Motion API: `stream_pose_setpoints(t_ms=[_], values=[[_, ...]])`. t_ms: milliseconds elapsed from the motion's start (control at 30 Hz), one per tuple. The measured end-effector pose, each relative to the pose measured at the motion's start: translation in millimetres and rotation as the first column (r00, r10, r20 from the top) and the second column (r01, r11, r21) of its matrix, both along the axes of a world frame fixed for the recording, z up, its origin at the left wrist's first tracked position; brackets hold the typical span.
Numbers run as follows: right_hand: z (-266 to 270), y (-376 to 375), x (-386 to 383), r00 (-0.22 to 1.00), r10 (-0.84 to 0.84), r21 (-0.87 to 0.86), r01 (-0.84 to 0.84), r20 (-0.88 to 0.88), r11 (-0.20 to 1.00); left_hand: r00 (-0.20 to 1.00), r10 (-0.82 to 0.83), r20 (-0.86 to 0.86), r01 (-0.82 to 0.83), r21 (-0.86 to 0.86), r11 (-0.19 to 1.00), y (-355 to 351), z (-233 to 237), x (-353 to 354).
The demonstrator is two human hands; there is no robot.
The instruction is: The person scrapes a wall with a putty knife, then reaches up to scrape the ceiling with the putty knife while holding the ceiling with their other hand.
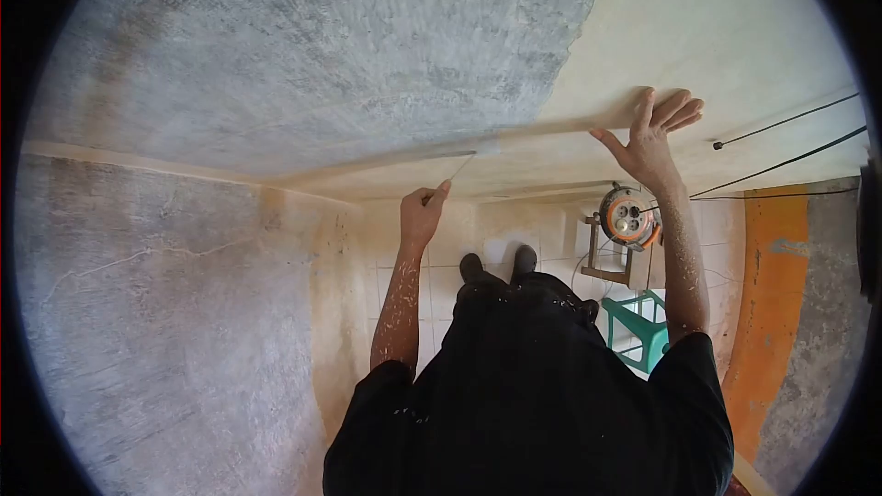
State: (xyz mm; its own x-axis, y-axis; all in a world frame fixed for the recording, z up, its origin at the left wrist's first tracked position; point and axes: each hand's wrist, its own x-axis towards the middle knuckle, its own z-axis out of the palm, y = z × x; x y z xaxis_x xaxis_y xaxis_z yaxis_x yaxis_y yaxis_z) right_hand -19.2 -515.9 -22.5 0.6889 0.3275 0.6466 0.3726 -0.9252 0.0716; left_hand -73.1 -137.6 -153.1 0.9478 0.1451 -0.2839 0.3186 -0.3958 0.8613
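My left hand [422,219] is closed, with thumb and fingers pinched round a thin, pale stick-like piece [461,167]. The far tip of this piece points up at the wall in front of me, near a dark line on it. I cannot tell exactly what the piece is. My right hand [654,142] has its fingers spread and lies against the cream part of the wall [726,46], holding nothing. Grey, scraped-looking surface [441,37] covers the wall's left part, with a ragged edge against the cream. Pale flecks dot both forearms.
Below my right forearm, a round cable reel [628,218] with sockets sits by a wooden frame [606,274]. A green plastic stool [640,331] stands nearer me. Black cables [781,163] cross at right. Another grey wall [184,312] rises at left, and an orange band [770,285] at right.
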Motion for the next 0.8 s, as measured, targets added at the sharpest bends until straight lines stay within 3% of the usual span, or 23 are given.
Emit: stream_pose_setpoints(t_ms=[100, 200, 300, 367, 467, 600, 700, 733, 767, 800], values=[[-2, 3, -8, 0.999, 0.017, 0.035, -0.016, -0.035, 0.999, 0.924, -0.192, 0.329, 0.198, 0.016, 0.980, -58, -26, 18], [4, 0, -4, 0.998, 0.018, 0.039, -0.015, -0.056, 0.999, 0.950, -0.174, 0.259, 0.176, 0.017, 0.984, -70, -11, 15], [5, -10, -13, 0.995, 0.001, -0.015, -0.003, -0.099, 1.000, 0.991, -0.098, 0.092, 0.099, -0.008, 0.995, -3, -14, 9], [6, -15, -16, 0.990, -0.006, -0.059, -0.003, -0.138, 0.998, 0.987, -0.154, 0.042, 0.152, 0.046, 0.987, -4, 0, 17], [-1, -15, -18, 0.994, -0.014, -0.025, 0.011, -0.112, 1.000, 0.914, -0.236, 0.331, 0.242, 0.024, 0.970, -91, -35, 16], [6, -23, -20, 0.989, -0.015, -0.061, 0.006, -0.149, 0.998, 0.982, -0.082, 0.169, 0.086, -0.014, 0.996, -47, -5, 2], [15, -21, -26, 0.980, -0.020, -0.062, 0.008, -0.196, 0.998, 0.998, -0.057, -0.003, 0.056, -0.053, 0.997, -9, 21, 7], [13, -20, -27, 0.981, -0.036, -0.058, 0.025, -0.188, 0.998, 0.974, -0.152, 0.167, 0.154, 0.004, 0.988, -20, -3, 12], [12, -17, -26, 0.983, -0.051, -0.054, 0.042, -0.174, 0.998, 0.956, -0.186, 0.225, 0.202, -0.052, 0.978, -44, -33, 15], [12, -15, -26, 0.985, -0.065, -0.048, 0.058, -0.158, 0.997, 0.949, -0.212, 0.232, 0.225, -0.027, 0.974, -75, -22, 13]])
